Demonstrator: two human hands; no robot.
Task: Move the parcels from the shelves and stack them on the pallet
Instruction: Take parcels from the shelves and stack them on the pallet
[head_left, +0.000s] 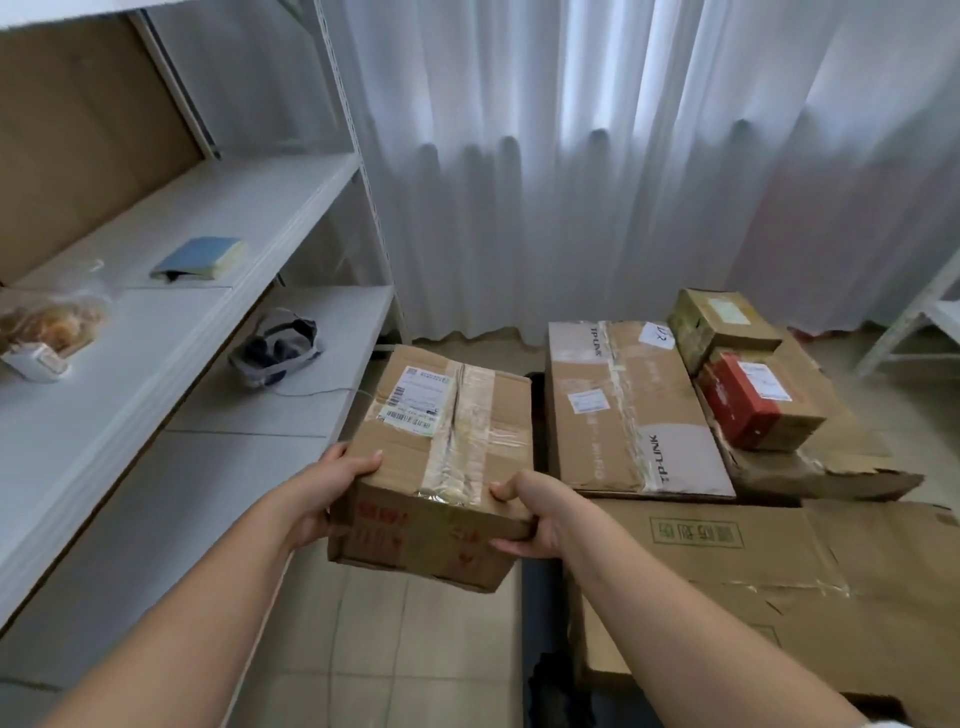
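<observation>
I carry a taped brown cardboard parcel (441, 457) with a white shipping label, held in the air between the shelves and the pallet. My left hand (332, 499) grips its near left corner, thumb on top. My right hand (530, 514) grips its near right corner, thumb on top and fingers under the edge. To the right, on the pallet, lies a large TP-LINK box (623, 410). Behind it a greenish-brown box (722, 322) and a red and brown box (758, 405) sit on torn flattened cardboard (841, 467). The pallet itself is hidden under the cardboard.
White metal shelves (171, 332) run along the left, carrying a blue-covered pad (200, 257), a bag of food (49, 322) and a headset with a cable (278, 351). A big flattened carton (753, 587) lies near right. White curtains (597, 156) hang behind. Tiled floor (395, 649) shows below the parcel.
</observation>
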